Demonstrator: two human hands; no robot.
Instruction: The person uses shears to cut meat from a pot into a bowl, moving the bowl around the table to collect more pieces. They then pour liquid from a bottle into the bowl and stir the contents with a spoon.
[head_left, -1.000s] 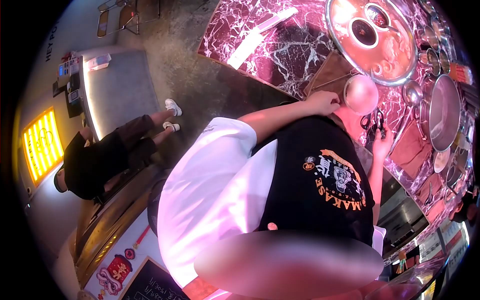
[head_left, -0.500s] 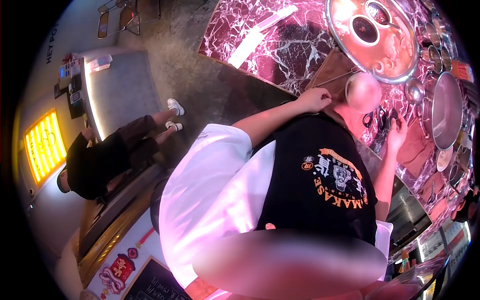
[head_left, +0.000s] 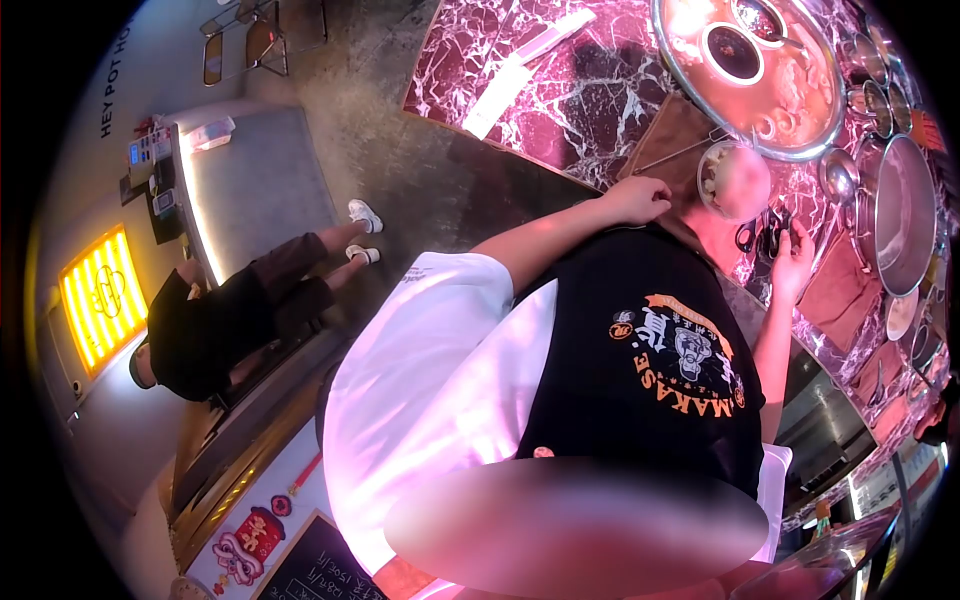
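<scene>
My left hand (head_left: pixel 642 199) is near the table's edge with its fingers curled in and nothing showing in them. Just beyond it lies a brown cloth (head_left: pixel 664 142) with a thin rod (head_left: pixel 685 153) across it. A round bowl (head_left: pixel 710 182) with pale pieces inside sits between my hands, partly blurred over. On the right, my right hand (head_left: pixel 793 262) has its fingers closed at a pair of black-handled scissors (head_left: pixel 771 231), beside the bowl.
A large round metal tray (head_left: pixel 680 92) with two dark-filled bowls stands at the far side of the marbled table (head_left: pixel 590 100). At the right are a metal ladle (head_left: pixel 837 175), a big steel pot (head_left: pixel 904 215) and a brown cloth (head_left: pixel 838 280). A person (head_left: pixel 215 325) stands at a counter on the left.
My right hand has shifted slightly toward the bowl, and the scissors show more plainly at its fingertips. The left hand stays curled in about the same place. The whole view has tilted slightly.
</scene>
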